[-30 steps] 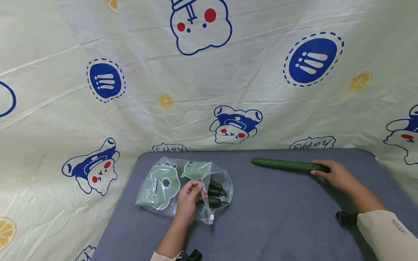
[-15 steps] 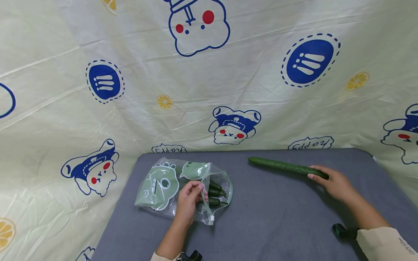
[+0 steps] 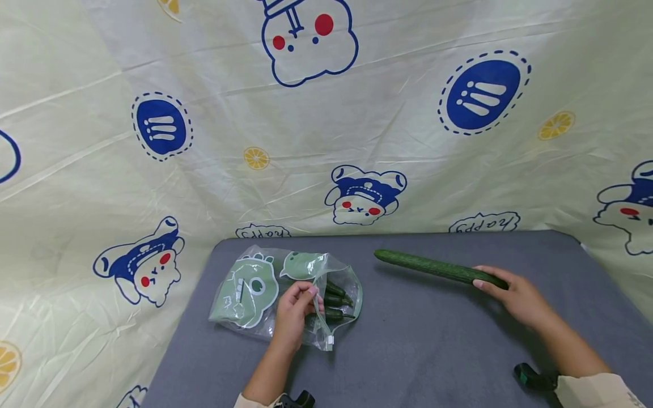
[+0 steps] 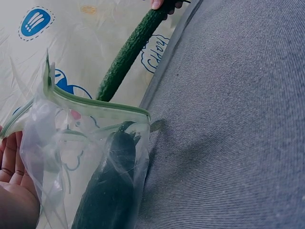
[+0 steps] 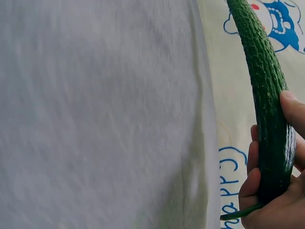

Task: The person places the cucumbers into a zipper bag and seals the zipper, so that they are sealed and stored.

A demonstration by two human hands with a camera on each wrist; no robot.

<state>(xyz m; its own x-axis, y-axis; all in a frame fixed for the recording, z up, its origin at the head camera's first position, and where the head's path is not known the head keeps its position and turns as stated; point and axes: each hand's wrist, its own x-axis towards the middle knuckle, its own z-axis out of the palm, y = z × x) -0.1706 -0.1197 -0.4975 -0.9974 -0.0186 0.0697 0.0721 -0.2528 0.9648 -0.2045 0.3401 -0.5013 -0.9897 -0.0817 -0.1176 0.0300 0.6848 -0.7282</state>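
Cucumber (image 3: 433, 267) in our right hand (image 3: 517, 297) hangs above the grey table (image 3: 418, 351), to the right of a clear zip bag (image 3: 257, 306); its free tip points towards the bag, with a gap between them in the head view. Our right thumb and fingers wrap round the stem end, and the thin stem (image 5: 238, 213) pokes out below the hand.

We judge it firm and fairly weighty for its length, with bumpy skin that should give good grip, though the glossy part near our thumb may be slicker. It would likely snap sooner than bend. Held at one end, it probably pulls down at the tip; a hold nearer the middle would balance better, while ours leaves the whole length ahead free.

Our left hand (image 3: 295, 309) pinches the bag's rim between thumb and fingers, and the mouth stands parted. The film looks limp and light, apt to fold wherever we don't support it. Inside lie several dark green vegetables (image 3: 336, 300), stems towards the mouth; we cannot count them surely. The slider (image 3: 330, 340) sits at the near corner.
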